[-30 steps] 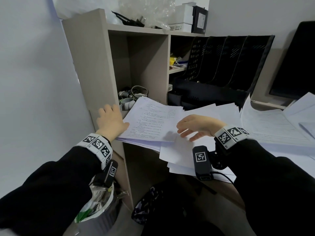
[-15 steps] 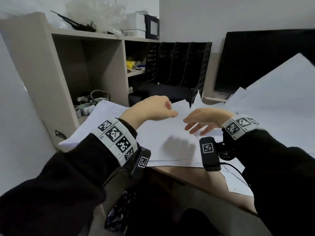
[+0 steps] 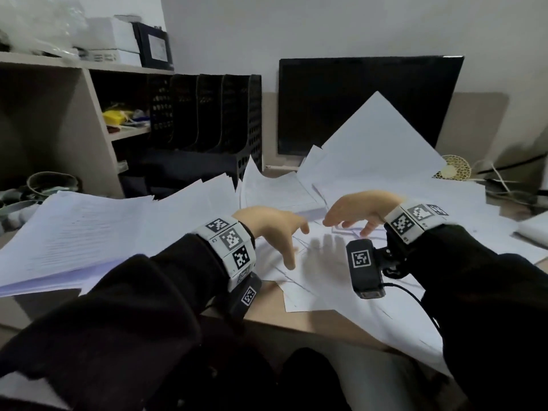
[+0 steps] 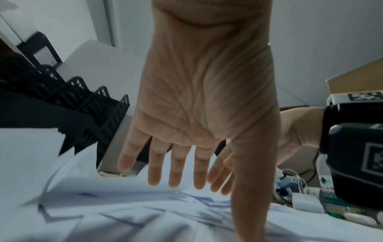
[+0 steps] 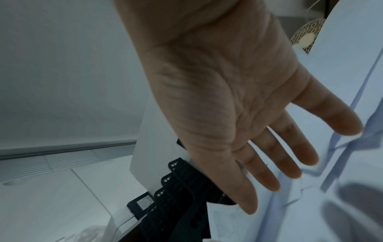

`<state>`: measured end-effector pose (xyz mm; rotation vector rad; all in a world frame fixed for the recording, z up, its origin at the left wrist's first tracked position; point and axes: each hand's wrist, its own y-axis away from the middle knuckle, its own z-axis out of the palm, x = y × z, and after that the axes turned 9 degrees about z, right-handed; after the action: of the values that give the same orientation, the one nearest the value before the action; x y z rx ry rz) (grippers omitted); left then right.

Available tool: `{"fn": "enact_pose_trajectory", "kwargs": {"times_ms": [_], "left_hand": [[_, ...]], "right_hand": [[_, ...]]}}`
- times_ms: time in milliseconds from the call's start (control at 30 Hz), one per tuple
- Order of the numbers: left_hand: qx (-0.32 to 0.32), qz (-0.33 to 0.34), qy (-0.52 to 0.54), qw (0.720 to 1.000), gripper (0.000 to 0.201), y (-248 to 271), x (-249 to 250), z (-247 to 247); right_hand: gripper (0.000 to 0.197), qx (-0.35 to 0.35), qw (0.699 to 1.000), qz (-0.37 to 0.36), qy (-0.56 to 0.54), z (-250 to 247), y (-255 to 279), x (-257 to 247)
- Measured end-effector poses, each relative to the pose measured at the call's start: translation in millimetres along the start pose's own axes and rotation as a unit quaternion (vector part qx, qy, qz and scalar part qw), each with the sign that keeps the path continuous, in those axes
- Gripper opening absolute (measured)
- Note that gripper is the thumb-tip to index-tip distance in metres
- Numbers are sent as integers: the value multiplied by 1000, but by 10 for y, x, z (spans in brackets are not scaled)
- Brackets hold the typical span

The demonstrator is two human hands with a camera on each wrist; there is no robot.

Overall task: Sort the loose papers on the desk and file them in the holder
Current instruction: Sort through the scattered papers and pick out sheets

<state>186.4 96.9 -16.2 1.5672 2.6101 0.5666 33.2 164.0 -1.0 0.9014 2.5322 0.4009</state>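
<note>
Loose white papers (image 3: 350, 286) cover the middle and right of the desk, and a thicker printed stack (image 3: 89, 232) lies at the left. The black slotted file holder (image 3: 207, 120) stands at the back, left of the monitor; its slots look empty. My left hand (image 3: 281, 232) hovers palm down over the papers with straight fingers (image 4: 178, 167), holding nothing. My right hand (image 3: 353, 215) hovers just to its right, fingers (image 5: 290, 155) spread, also holding nothing. The holder (image 5: 182, 193) shows behind the right hand, and the holder (image 4: 91, 104) shows at the left of the left wrist view.
A dark monitor (image 3: 367, 102) stands at the back with a sheet (image 3: 379, 149) leaning on it. A beige shelf unit (image 3: 59, 120) with clutter fills the left. A wicker item (image 3: 453, 170) and cables lie at the right back. The desk's front edge (image 3: 296, 324) is bare wood.
My left hand left the stack at the left and came to the middle beside the right hand, its fingers straightening. The view swung right, bringing the monitor in.
</note>
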Motion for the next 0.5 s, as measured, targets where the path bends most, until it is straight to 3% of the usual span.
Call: {"fn": "enact_pose_trajectory", "kwargs": {"times_ms": [133, 367, 500], "left_hand": [[-15, 2, -14, 1000, 82, -255, 123, -59], [-9, -11, -14, 1000, 75, -611, 205, -173], [4, -7, 53, 999, 72, -710, 165, -218]], "right_hand": [[49, 42, 994, 29, 100, -105, -22, 287], [89, 49, 989, 74, 116, -69, -486, 561], [79, 93, 986, 74, 118, 71, -674, 632]]}}
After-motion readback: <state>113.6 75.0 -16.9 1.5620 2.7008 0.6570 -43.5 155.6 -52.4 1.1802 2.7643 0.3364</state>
